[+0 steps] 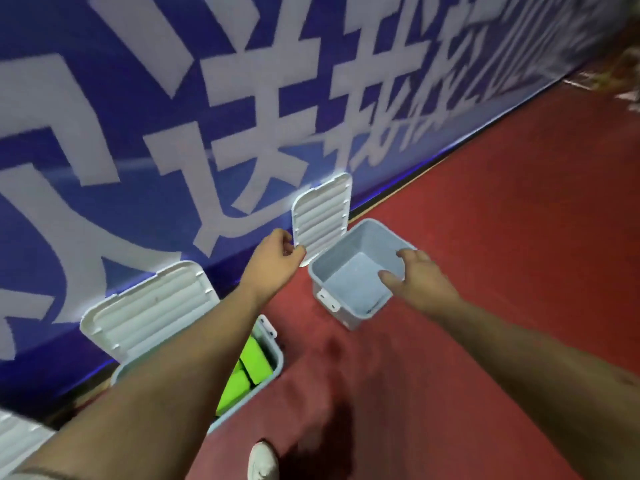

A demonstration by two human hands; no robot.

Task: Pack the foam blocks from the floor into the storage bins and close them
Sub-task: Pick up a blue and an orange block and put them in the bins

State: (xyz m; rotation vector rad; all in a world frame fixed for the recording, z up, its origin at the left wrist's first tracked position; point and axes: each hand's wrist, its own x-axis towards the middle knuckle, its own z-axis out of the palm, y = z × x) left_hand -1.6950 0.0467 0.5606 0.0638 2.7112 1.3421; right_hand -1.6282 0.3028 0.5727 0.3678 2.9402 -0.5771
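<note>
Foam blocks (257, 362): I can count two bright green ones for sure, both lying inside the near bin (277, 356). My own left forearm covers the rest of that bin, so I can't tell the full number.

Bins: two in view, both light blue-grey with their tops open, sitting on the red floor (485, 237) right by the blue banner (104, 133). The far bin (346, 247) shows its bare bottom.

Lids: two clear ones, white and ribbed. The near lid (149, 306) stands leaning on the banner behind the near bin, and the far lid (322, 216) stands the same way behind the far bin. A third ribbed white bit (14, 434) pokes in at the lower left edge, can't tell what it belongs to.

Latches: two, a white latch (327, 299) on the far bin and a second latch (268, 325) on the near bin.

My left hand (277, 258) is curled, fingers and thumb pinching the bottom corner of the far lid. My right hand (420, 277) grips the far bin's right rim, thumb inside, fingers over the wall. One white shoe (263, 462) at the bottom.
</note>
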